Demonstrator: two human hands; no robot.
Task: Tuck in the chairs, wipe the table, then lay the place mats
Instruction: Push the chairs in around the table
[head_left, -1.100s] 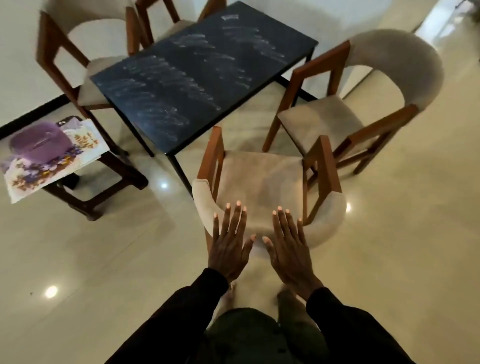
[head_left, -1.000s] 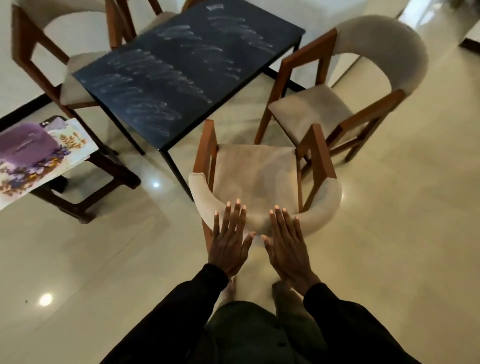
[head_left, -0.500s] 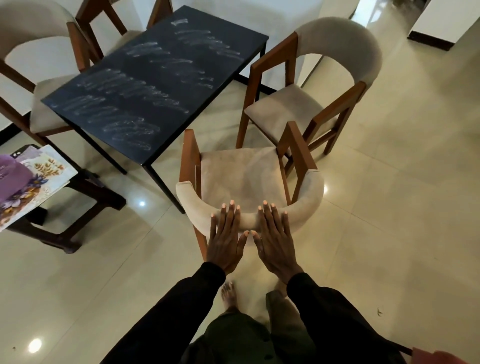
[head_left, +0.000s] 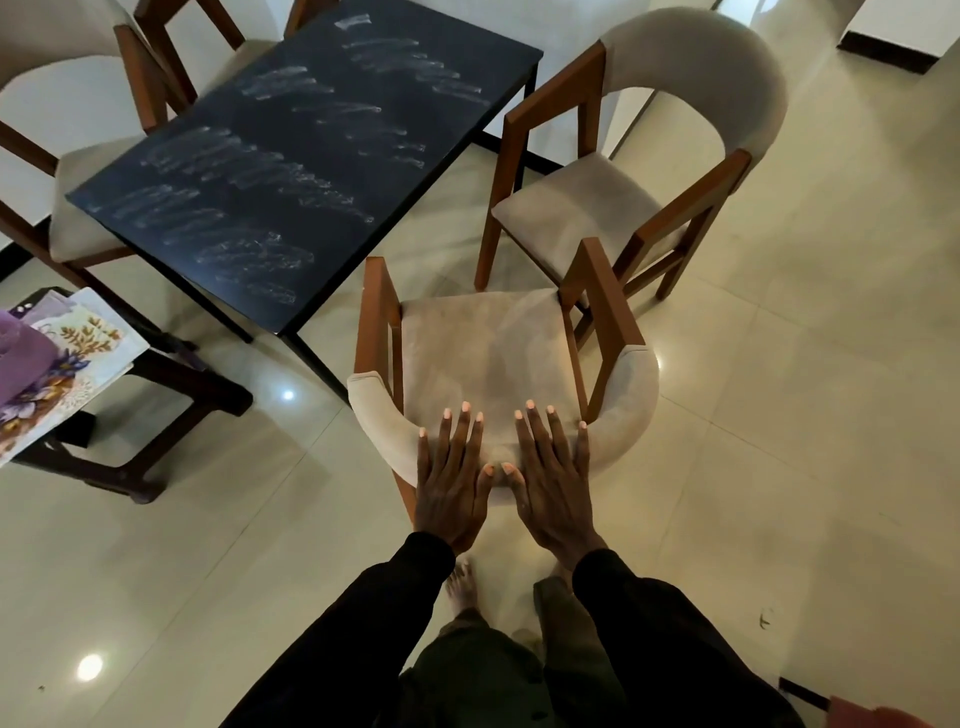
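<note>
Two hands flat on the near chair (head_left: 483, 343), along its backrest: your left hand (head_left: 451, 491), right hand (head_left: 555, 493), fingers (head_left: 461, 434) straight, slightly spread. Worktop (head_left: 311, 156) lies ahead-left.

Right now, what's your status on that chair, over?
Left hand and right hand flat on near chair backrest, open. Chair not yet under table. Second chair crowds its front right corner.

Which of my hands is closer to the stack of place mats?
Left. The left hand presses the chair back, the place mats off to its left; the right hand lies beside it, farther away.
</note>
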